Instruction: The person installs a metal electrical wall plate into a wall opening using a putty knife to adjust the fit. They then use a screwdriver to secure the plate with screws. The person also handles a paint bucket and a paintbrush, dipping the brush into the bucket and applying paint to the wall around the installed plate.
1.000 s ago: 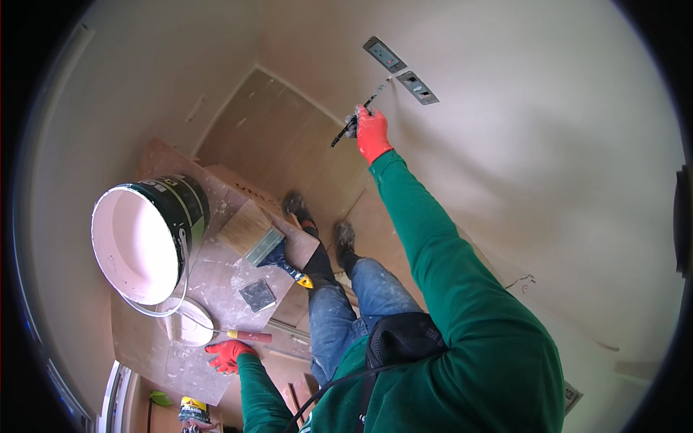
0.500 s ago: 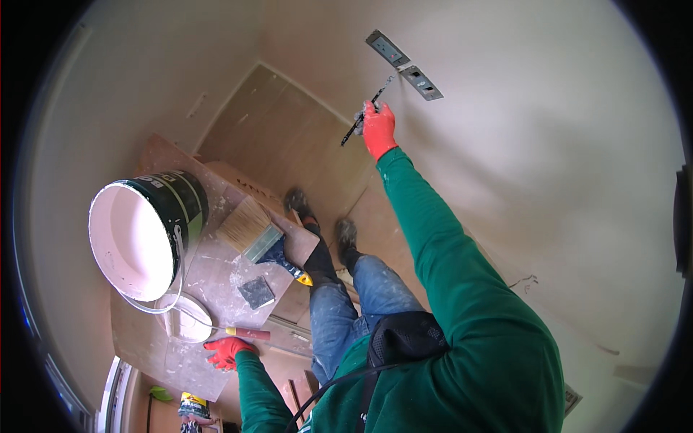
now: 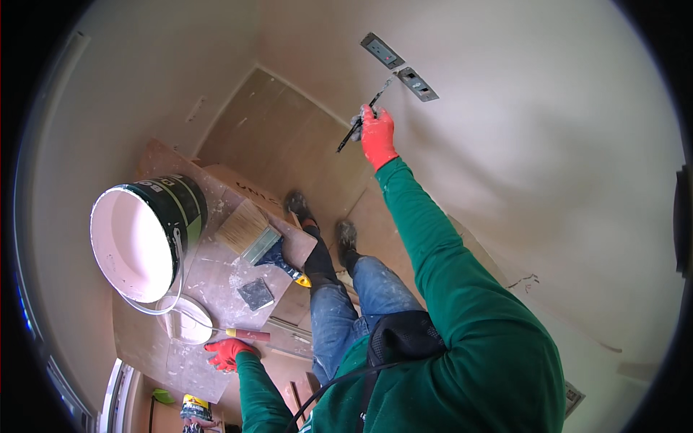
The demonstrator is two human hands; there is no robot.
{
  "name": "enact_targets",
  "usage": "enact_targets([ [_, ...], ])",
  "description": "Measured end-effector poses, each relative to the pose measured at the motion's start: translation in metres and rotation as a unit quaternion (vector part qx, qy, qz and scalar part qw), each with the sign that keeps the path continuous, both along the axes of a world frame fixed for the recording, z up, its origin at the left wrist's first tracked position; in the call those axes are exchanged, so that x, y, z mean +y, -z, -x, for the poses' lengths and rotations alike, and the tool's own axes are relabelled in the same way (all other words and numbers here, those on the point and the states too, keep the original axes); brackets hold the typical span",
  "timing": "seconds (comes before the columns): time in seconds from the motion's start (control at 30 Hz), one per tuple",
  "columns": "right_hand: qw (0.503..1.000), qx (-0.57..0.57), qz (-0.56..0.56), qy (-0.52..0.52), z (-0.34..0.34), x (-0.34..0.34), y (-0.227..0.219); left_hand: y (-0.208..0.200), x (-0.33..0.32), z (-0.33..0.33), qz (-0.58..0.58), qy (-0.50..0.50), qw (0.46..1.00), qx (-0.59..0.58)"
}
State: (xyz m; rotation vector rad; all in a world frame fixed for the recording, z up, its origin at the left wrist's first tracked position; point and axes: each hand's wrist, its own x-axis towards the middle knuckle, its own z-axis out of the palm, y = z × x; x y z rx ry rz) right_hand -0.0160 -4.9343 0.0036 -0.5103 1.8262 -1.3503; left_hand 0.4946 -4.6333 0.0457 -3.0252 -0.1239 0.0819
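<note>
My right hand, in a red glove, grips a thin black tool spattered with white. Its pale upper end reaches close to two grey wall sockets set end to end; whether it touches the wall I cannot tell. My left hand, also in a red glove, rests at the edge of a paint-marked board with fingers spread and nothing held. Beside it lies a red and yellow tool handle, whose thin rod runs to a round white lid.
On the board stands a dark green bucket of whitish paint, its wire handle hanging down. Near it lie a wide paintbrush and a grey sanding pad. A cardboard box sits behind. Pale walls meet the brown floor covering.
The black tool's lower end has shifted slightly down and left with my right hand. My left hand stays in place.
</note>
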Motion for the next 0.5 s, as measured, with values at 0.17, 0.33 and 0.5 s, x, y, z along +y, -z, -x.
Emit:
enact_targets([
  [0.17,1.000,-0.021,-0.008,0.000,0.004,-0.001,0.007,0.029,0.020,-0.025,0.017,-0.059,0.997,-0.041],
  [0.33,1.000,-0.027,-0.014,-0.003,0.006,-0.007,0.004,-0.003,-0.002,0.003,-0.011,0.010,1.000,0.004],
  [0.5,1.000,-0.005,0.018,0.019,0.010,-0.008,0.003,0.032,0.024,-0.027,0.028,-0.048,0.997,-0.044],
])
